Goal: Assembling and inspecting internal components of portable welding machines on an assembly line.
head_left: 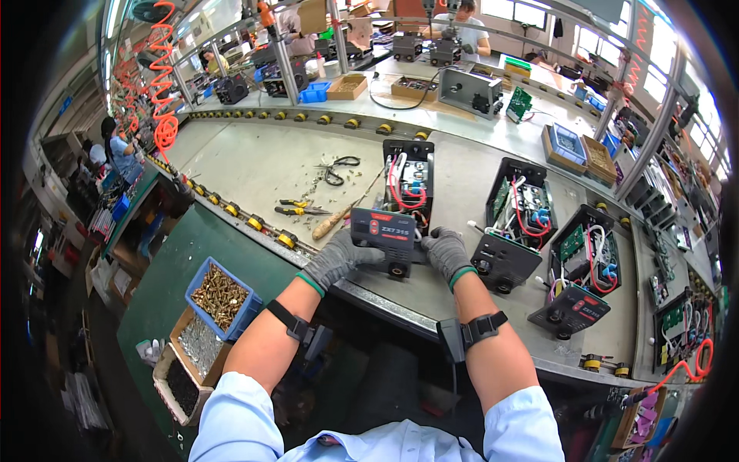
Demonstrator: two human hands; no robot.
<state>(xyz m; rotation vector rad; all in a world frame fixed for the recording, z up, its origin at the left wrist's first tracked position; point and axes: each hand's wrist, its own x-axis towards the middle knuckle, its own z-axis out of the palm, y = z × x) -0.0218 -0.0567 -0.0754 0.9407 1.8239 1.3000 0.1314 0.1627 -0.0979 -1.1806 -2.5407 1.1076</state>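
A black front panel (384, 237) with a red-marked display leans at the near end of an open welding machine housing (409, 175), with red and white wires and a circuit board inside. My left hand (343, 257), in a grey glove, grips the panel's left side, thumb across its lower face. My right hand (446, 255), gloved too, curls in beside the panel's right edge; what its fingers hold is hidden. A brush with a wooden handle (332, 224) and yellow-handled pliers (301, 208) lie left of the housing. Black-handled scissors (336, 171) rest beyond them among loose screws.
To the right stand two more open machines (517, 212) (589, 254) with panels tilted out. Left of me, a blue bin of brass fittings (223, 299) and cardboard boxes of small parts (202, 343) sit on a green surface. Rollers (287, 239) edge the bench. A co-worker (464, 31) is across.
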